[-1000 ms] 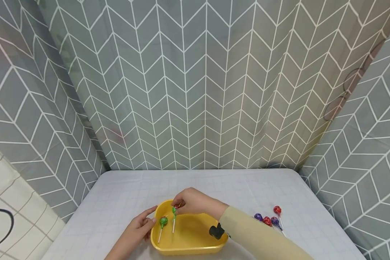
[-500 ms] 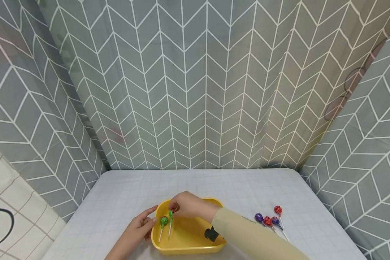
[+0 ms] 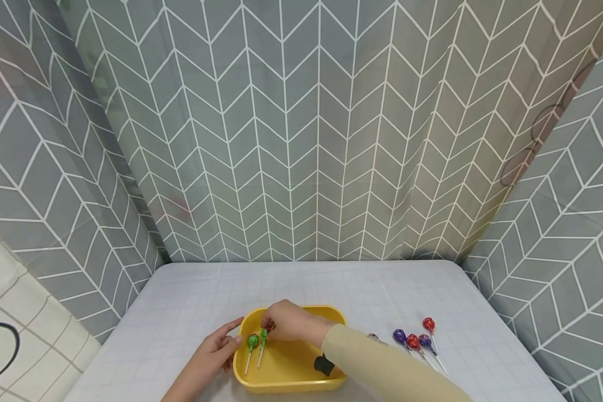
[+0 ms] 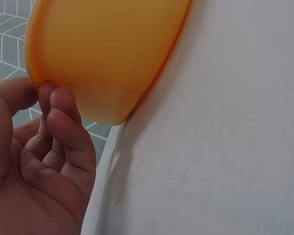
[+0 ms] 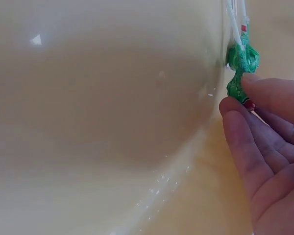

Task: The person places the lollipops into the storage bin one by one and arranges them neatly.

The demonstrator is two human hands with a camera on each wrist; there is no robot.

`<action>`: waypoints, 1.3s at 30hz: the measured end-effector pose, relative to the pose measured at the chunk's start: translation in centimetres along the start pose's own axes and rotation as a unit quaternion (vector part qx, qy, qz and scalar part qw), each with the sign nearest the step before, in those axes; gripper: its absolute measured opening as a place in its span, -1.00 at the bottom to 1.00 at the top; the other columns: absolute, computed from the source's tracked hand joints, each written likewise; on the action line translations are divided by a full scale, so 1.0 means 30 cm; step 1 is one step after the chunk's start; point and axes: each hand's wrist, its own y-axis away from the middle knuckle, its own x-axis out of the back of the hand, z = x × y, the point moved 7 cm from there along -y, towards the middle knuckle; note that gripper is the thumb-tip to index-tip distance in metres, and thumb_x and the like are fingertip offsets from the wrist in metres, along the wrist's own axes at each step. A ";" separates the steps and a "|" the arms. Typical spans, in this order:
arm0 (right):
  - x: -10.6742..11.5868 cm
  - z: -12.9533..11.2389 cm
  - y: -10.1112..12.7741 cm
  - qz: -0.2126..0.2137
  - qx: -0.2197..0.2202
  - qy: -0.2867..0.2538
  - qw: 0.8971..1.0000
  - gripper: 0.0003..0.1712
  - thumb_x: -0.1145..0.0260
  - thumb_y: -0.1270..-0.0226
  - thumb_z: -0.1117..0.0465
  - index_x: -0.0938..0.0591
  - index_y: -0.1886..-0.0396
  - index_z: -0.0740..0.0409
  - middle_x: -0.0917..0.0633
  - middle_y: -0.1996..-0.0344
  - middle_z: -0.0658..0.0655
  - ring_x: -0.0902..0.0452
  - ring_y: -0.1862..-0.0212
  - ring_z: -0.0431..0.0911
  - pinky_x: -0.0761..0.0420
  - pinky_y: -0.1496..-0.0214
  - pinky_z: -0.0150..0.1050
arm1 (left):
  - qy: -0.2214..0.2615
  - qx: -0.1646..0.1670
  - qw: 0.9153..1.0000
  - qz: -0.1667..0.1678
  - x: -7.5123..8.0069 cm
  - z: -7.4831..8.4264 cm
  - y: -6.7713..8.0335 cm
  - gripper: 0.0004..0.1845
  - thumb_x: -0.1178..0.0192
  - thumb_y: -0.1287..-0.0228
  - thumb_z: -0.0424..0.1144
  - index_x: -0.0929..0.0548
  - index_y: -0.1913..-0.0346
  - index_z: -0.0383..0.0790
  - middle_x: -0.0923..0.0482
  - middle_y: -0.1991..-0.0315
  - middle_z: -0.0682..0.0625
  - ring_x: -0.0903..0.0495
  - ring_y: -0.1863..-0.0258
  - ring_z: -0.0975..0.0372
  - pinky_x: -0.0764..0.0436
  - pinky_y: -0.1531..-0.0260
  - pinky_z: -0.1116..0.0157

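A yellow tray (image 3: 291, 381) sits at the table's near edge, and its outer wall (image 4: 108, 54) fills the left wrist view. Two green lollipops lie side by side at its left end: one (image 3: 253, 341) lies free, the other (image 3: 263, 334) is under my right hand (image 3: 268, 329). In the right wrist view my right hand (image 5: 241, 98) pinches that green lollipop (image 5: 235, 89) by its wrapped head, next to the first one (image 5: 243, 58). My left hand (image 3: 233, 336) rests outside the tray, its loosely bent fingertips (image 4: 59, 100) touching the left wall.
Several red and purple lollipops (image 3: 413, 340) lie on the white cloth right of the tray, one red one (image 3: 428, 324) farthest back. A black wrist camera (image 3: 324, 364) hangs over the tray's right part. Grey patterned curtains close the table's back and sides.
My right hand has moved down and left into the tray, bringing the green lollipop to lie beside the first one. The left hand has stayed at the tray's wall.
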 end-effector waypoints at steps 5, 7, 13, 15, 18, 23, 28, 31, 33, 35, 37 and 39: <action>-0.012 0.002 -0.007 0.007 0.004 0.013 1.000 -0.81 -0.53 -0.15 0.26 -0.79 0.21 0.07 -0.69 0.39 -0.18 -0.49 0.34 -0.40 -0.51 0.19 -0.51 | -0.001 -0.005 1.000 0.000 0.001 0.007 0.002 -0.26 -0.18 -0.41 0.06 -0.25 -0.49 -0.25 -0.53 0.46 -0.12 -0.47 0.54 0.15 -0.54 0.55 0.29; -0.015 0.000 -0.007 0.006 0.008 0.018 1.000 -0.81 -0.51 -0.17 0.27 -0.79 0.19 0.08 -0.69 0.39 -0.18 -0.49 0.34 -0.39 -0.51 0.19 -0.51 | -0.001 -0.003 1.000 -0.001 -0.001 0.009 0.003 -0.26 -0.18 -0.41 0.07 -0.25 -0.49 -0.25 -0.52 0.46 -0.12 -0.47 0.53 0.15 -0.53 0.55 0.29; -0.019 -0.015 -0.003 0.004 0.017 0.037 0.999 -0.84 -0.49 -0.19 0.29 -0.80 0.21 0.06 -0.72 0.38 -0.15 -0.48 0.37 -0.39 -0.51 0.19 -0.51 | -0.007 0.008 1.000 -0.001 -0.002 0.001 0.000 -0.24 -0.16 -0.40 0.12 -0.25 -0.48 -0.24 -0.51 0.46 -0.11 -0.47 0.52 0.14 -0.52 0.52 0.29; -0.020 -0.018 -0.003 0.005 0.017 0.045 0.999 -0.84 -0.49 -0.20 0.28 -0.80 0.20 0.05 -0.72 0.38 -0.16 -0.48 0.37 -0.40 -0.50 0.19 -0.51 | -0.007 0.011 1.000 0.000 0.000 -0.003 -0.003 -0.24 -0.17 -0.40 0.12 -0.25 -0.49 -0.24 -0.52 0.46 -0.10 -0.48 0.52 0.14 -0.52 0.52 0.29; -0.020 -0.020 -0.004 0.005 0.013 0.047 0.999 -0.85 -0.49 -0.21 0.27 -0.80 0.21 0.04 -0.71 0.40 -0.18 -0.46 0.39 -0.39 -0.50 0.17 -0.51 | -0.004 0.011 1.000 0.000 0.000 -0.006 -0.005 -0.23 -0.17 -0.39 0.12 -0.25 -0.49 -0.24 -0.51 0.47 -0.10 -0.47 0.52 0.14 -0.52 0.53 0.29; -0.024 -0.018 -0.003 0.005 0.002 0.039 0.999 -0.87 -0.48 -0.23 0.26 -0.79 0.23 0.01 -0.69 0.42 -0.19 -0.43 0.42 -0.36 -0.51 0.16 -0.51 | 0.004 0.004 1.000 -0.005 -0.002 -0.006 -0.007 -0.23 -0.17 -0.40 0.11 -0.23 -0.49 -0.25 -0.52 0.47 -0.10 -0.46 0.53 0.14 -0.51 0.55 0.29; -0.022 -0.017 -0.003 0.008 0.009 0.043 0.999 -0.88 -0.47 -0.23 0.26 -0.78 0.24 0.00 -0.68 0.42 -0.20 -0.42 0.42 -0.37 -0.50 0.19 -0.52 | 0.003 0.008 1.000 -0.004 -0.002 -0.007 -0.006 -0.22 -0.17 -0.40 0.12 -0.23 -0.49 -0.25 -0.51 0.47 -0.09 -0.45 0.54 0.14 -0.49 0.57 0.29; -0.018 -0.019 -0.002 0.009 0.014 0.046 0.999 -0.87 -0.48 -0.21 0.27 -0.79 0.24 0.01 -0.68 0.42 -0.21 -0.43 0.41 -0.38 -0.49 0.19 -0.52 | 0.002 0.007 1.000 -0.003 -0.001 -0.004 -0.005 -0.22 -0.17 -0.40 0.11 -0.23 -0.49 -0.26 -0.52 0.46 -0.10 -0.46 0.54 0.15 -0.50 0.57 0.29; -0.015 -0.020 0.000 0.008 0.014 0.046 0.999 -0.86 -0.48 -0.21 0.27 -0.79 0.22 0.02 -0.68 0.41 -0.20 -0.43 0.41 -0.38 -0.50 0.19 -0.52 | 0.002 0.006 1.000 -0.002 0.000 -0.003 -0.005 -0.23 -0.17 -0.40 0.10 -0.23 -0.49 -0.25 -0.52 0.46 -0.10 -0.46 0.54 0.15 -0.50 0.57 0.28; -0.014 -0.020 0.001 0.008 0.014 0.047 0.999 -0.85 -0.49 -0.21 0.27 -0.79 0.21 0.02 -0.69 0.40 -0.20 -0.44 0.40 -0.38 -0.50 0.17 -0.51 | 0.001 0.006 1.000 0.000 0.002 -0.003 -0.005 -0.24 -0.17 -0.40 0.10 -0.24 -0.49 -0.24 -0.52 0.46 -0.10 -0.46 0.54 0.15 -0.51 0.56 0.29; -0.013 -0.020 0.002 0.008 0.012 0.046 0.999 -0.84 -0.49 -0.21 0.26 -0.79 0.20 0.03 -0.70 0.38 -0.19 -0.44 0.39 -0.38 -0.51 0.15 -0.51 | 0.000 0.005 1.000 0.000 0.003 -0.003 -0.005 -0.24 -0.17 -0.40 0.09 -0.24 -0.49 -0.24 -0.51 0.46 -0.10 -0.46 0.54 0.15 -0.51 0.56 0.29; -0.011 -0.019 0.003 0.008 0.010 0.047 0.999 -0.83 -0.49 -0.21 0.26 -0.79 0.18 0.03 -0.70 0.36 -0.19 -0.46 0.37 -0.39 -0.52 0.13 -0.50 | 0.000 0.006 1.000 0.001 0.004 -0.004 -0.005 -0.24 -0.17 -0.40 0.10 -0.24 -0.49 -0.24 -0.51 0.47 -0.10 -0.46 0.54 0.15 -0.50 0.56 0.28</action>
